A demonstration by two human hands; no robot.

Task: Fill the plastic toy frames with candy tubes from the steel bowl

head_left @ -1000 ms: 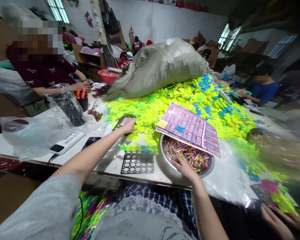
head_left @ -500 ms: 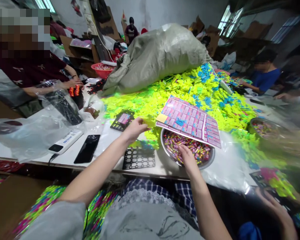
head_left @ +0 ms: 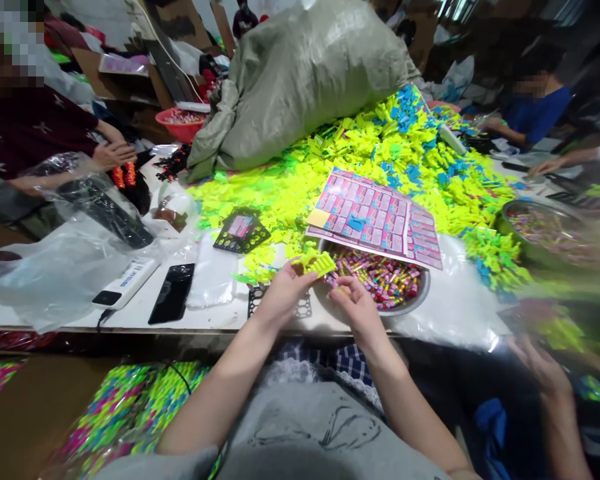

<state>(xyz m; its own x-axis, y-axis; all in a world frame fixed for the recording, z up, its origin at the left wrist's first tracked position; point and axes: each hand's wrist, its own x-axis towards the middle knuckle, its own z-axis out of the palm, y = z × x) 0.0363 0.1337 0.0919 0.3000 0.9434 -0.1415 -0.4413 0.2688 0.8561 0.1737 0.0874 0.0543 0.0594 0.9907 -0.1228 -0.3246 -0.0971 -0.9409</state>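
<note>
My left hand (head_left: 285,293) pinches a bright yellow plastic piece (head_left: 321,261) with a slotted, comb-like end, held above the table's front. Close to its right, my right hand (head_left: 355,303) has thumb and fingers pinched on what looks like a small wrapped candy, mostly hidden by the fingertips. Behind the right hand stands a metal bowl (head_left: 411,308) full of small pink and yellow wrapped candies (head_left: 380,277). A printed pink sheet (head_left: 375,213) lies over the bowl's back part. Partly under my left hand is a black perforated tray (head_left: 303,308).
A large heap of yellow and blue plastic pieces (head_left: 370,153) spreads behind, beneath a grey sack (head_left: 310,87). To the left lie a phone (head_left: 172,293), a white power bank (head_left: 125,283) and clear bags (head_left: 55,267). Co-workers sit on both sides; another metal bowl (head_left: 510,217) stands right.
My right hand has come up out of the bowl, its fingers now pinched. My left hand has moved right and nearer with the yellow piece, bringing both hands close together. The view has tilted down.
</note>
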